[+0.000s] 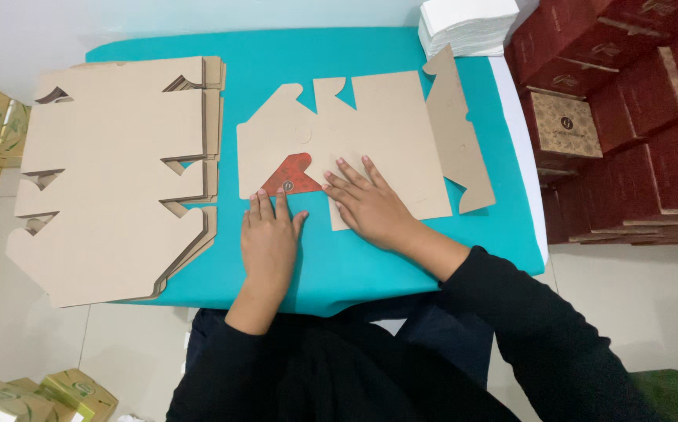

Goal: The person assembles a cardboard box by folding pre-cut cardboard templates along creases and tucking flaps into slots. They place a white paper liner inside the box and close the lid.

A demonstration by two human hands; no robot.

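Cardboard blank (378, 133) flat mid-bench, long axis running left to right. Red triangular flap (292, 176) folded at its near edge, just beyond left hand (270, 238); right hand (370, 203) beside, both open, pressing flat.

Single view only, so no overlap between views can be reported. Camera is worn on the head and aimed steeply down, almost plan view, over the teal table (401, 266). The table's far edge is seen at the top of frame; the wearer's dark-sleeved torso fills the bottom. Close range: left hand (269, 238) and right hand (370, 205) are framed near centre on the flat cardboard box blank (378, 125). Floor is caught at both sides, with the stack of blanks (112, 180) left and red boxes (628, 117) right.
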